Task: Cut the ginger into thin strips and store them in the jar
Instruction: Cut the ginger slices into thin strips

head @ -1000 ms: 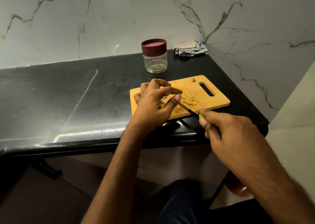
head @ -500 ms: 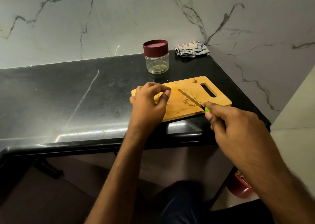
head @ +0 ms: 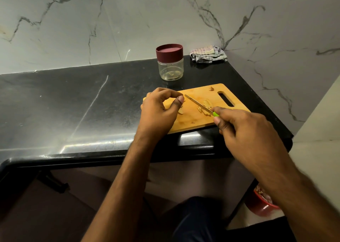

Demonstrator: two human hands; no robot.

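Observation:
A wooden cutting board (head: 191,124) lies on the black counter. On it sits a small pile of ginger strips (head: 206,105), with one stray bit (head: 211,88) near the far edge. My right hand (head: 246,131) grips a thin knife (head: 197,103) by its green handle, the blade slanting over the pile. My left hand (head: 159,112) hovers at the board's left end with curled fingers, thumb near the index finger. A ginger piece (head: 181,112) lies just under the thumb; whether the hand holds it is hidden. A clear jar (head: 170,68) with a maroon lid stands behind the board.
A folded striped cloth (head: 207,54) lies in the back corner against the marble wall. The counter (head: 82,103) stretches left of the board, and its front edge runs just below my wrists. A red bowl (head: 262,203) sits low at the right, below the counter.
My left hand has slid left, off the cut strips, to the board's left end. The knife has swung up and now lies angled across the pile.

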